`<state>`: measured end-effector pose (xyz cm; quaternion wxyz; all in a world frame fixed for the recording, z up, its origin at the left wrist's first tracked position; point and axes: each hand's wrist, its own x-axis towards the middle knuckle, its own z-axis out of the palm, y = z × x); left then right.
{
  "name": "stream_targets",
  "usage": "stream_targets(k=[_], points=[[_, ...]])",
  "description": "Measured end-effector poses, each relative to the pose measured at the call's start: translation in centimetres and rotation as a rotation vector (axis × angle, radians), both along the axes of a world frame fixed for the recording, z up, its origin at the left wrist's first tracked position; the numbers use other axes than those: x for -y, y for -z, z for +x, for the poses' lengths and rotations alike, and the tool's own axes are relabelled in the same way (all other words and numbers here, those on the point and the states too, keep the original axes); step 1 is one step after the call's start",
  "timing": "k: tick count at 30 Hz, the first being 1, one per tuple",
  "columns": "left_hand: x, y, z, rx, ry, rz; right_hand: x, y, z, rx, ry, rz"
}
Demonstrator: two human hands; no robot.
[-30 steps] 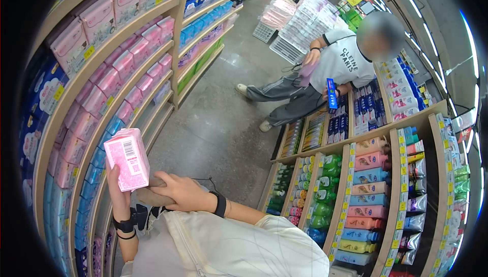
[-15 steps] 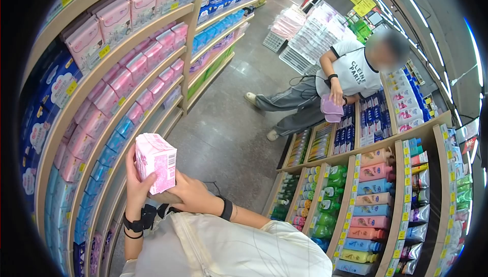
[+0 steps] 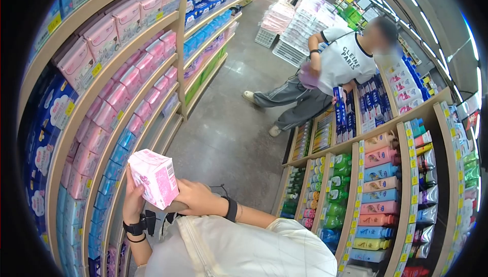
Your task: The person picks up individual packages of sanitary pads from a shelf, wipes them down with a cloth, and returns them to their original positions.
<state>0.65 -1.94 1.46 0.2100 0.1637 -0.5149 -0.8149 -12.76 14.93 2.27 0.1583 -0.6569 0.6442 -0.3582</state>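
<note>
A pink-and-white pack (image 3: 152,178) with a barcode on its end is tilted in front of my body. My left hand (image 3: 133,200) grips its near left side, thumb across the front and fingers partly hidden behind. My right hand (image 3: 201,198) is closed against the pack's lower right side, its fingertips hidden by it. Something olive-brown shows just below the pack beside my right hand, too covered to name. Dark bands circle both wrists.
Left shelves (image 3: 109,139) hold pink, blue and white packs. Bottles and tubes fill the right shelf (image 3: 376,195). Across the aisle floor (image 3: 223,134), a person (image 3: 338,58) holds a blurred purple item, one hand by blue boxes (image 3: 341,109). White baskets (image 3: 292,53) stand behind.
The pack has dropped slightly and turned in my hands. The other person's purple item has moved up and left, and their other hand is now at blue boxes. My view has shifted slightly.
</note>
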Motion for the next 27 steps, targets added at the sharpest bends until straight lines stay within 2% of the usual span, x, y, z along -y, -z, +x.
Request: stream_targets(k=[2,8,18,27], points=[[-0.3,0.7,0.1,0.028,-0.092,-0.01,0.1,-0.1,0.0,-0.012,-0.005,0.021],[-0.2,1.5,-0.1,0.054,-0.183,-0.109,0.2,0.9,0.2,-0.002,0.035,-0.002],[0.1,1.1,0.1,0.097,-0.129,-0.216,0.3,0.5,0.2,-0.022,0.023,0.052],[-0.2,0.3,0.3,0.15,-0.184,-0.298,0.5,0.6,0.5,-0.065,0.033,0.152]])
